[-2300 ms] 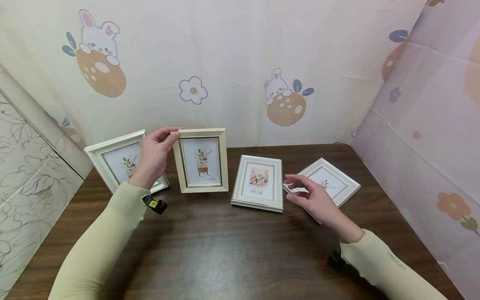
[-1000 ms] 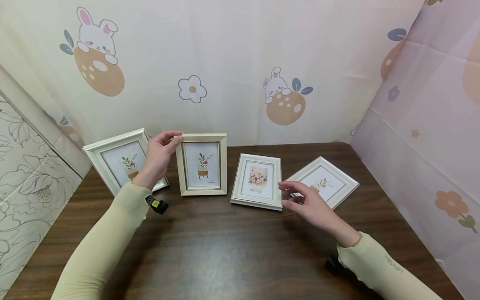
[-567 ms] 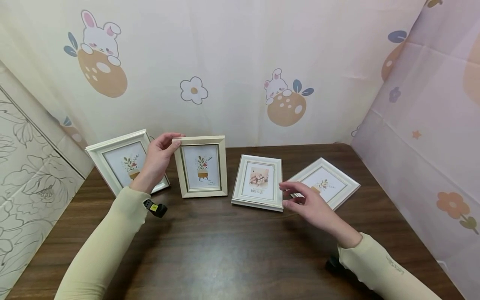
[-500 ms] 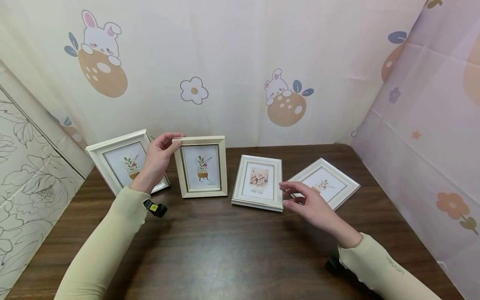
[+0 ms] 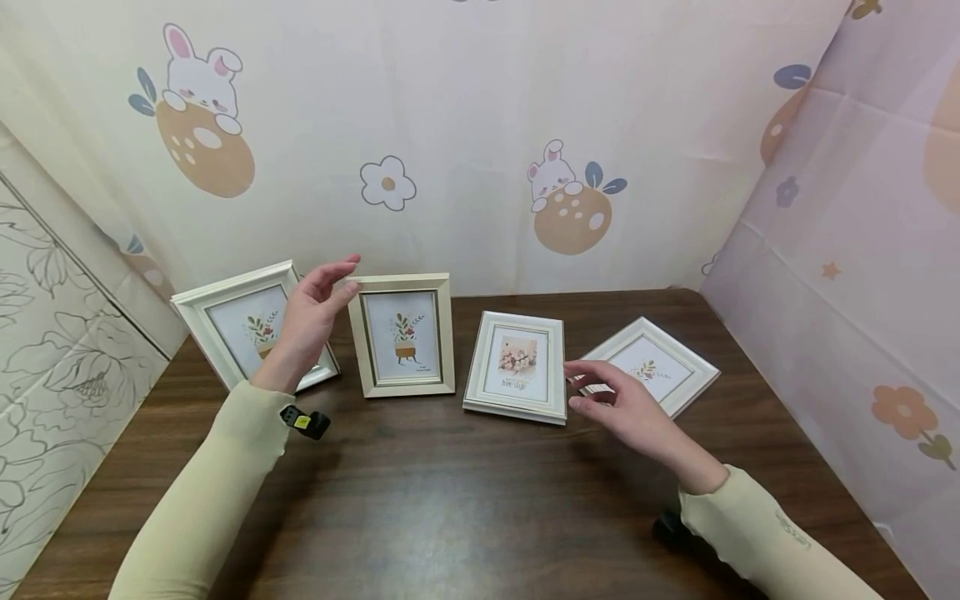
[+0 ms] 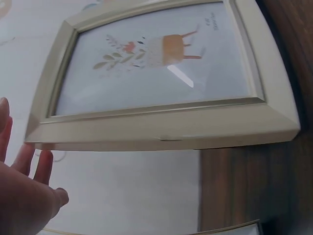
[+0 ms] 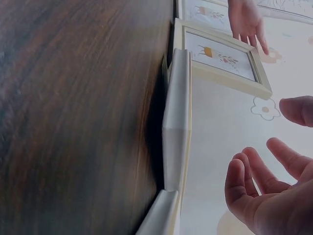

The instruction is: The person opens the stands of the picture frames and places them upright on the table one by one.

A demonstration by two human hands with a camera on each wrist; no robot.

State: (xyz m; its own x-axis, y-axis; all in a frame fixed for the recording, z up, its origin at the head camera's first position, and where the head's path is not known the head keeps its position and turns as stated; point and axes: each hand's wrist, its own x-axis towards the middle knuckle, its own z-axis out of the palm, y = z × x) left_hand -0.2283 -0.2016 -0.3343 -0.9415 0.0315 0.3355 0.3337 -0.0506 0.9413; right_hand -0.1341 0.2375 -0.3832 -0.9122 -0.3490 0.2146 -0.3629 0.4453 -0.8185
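Observation:
A cream picture frame [image 5: 405, 333] with a potted-plant print stands upright near the back of the table. My left hand [image 5: 303, 321] is at its upper left corner, fingers loosely extended and no longer gripping. In the left wrist view, the fingertips lie right by the corner of the cream frame [image 6: 146, 129]. Farther right, a white frame [image 5: 514, 360] with a flower photo lies face up. Beside its right edge hovers my right hand [image 5: 630, 412], fingers loosely bent and holding nothing; the right wrist view shows space between its thumb and fingers.
Behind my left hand, another white frame [image 5: 232, 312] stands at an angle. On the right, a white frame [image 5: 667, 367] lies turned like a diamond, partly covered by my right hand. A printed curtain [image 5: 465, 100] hangs behind the brown wooden table [image 5: 450, 500].
The cream frame was lowered onto the table and settled upright. My left hand let go of its corner, fingers lifting slightly. My right hand moved left toward the flower-photo frame, then slightly back right.

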